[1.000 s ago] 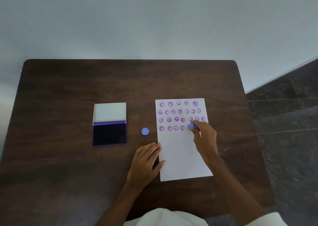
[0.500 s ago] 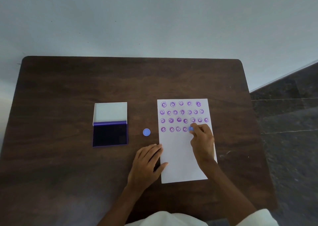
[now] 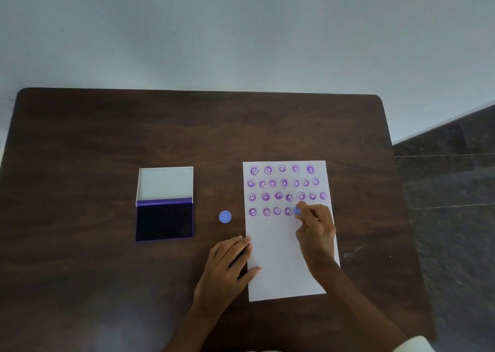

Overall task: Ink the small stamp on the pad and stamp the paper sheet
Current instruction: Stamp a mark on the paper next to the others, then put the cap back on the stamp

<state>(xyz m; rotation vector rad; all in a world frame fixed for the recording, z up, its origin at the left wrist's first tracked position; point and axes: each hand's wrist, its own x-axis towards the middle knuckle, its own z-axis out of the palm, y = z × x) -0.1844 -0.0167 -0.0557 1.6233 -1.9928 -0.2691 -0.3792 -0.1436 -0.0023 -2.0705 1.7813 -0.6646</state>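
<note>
Nearest the camera, two bare forearms reach up from the bottom edge over a dark wooden table (image 3: 107,142). The left hand (image 3: 227,266) lies flat and relaxed, palm down, gripping nothing; its fingertips and thumb rest on the left edge of the paper sheet (image 3: 281,258), pinning it to the table. The right hand (image 3: 317,230) lies over the right side of the sheet with its fingers pinched around the small stamp (image 3: 297,211), a blue piece that shows just past the fingertips. The stamp is at the right end of the fourth row of prints; whether its face touches the paper cannot be told.

The sheet lies upright on the right half of the table. Its near half is blank. Its far half carries rows of round purple smiley prints (image 3: 284,183).

Left of the sheet, near its edge, a small round blue cap (image 3: 225,216) lies alone on the wood. Farther left is the ink pad (image 3: 164,221), open, its dark inked face toward the camera and its pale lid (image 3: 165,183) folded back behind it.

Beyond the table stands a plain pale wall (image 3: 241,30), with dark floor tiles (image 3: 450,180) at the right.
</note>
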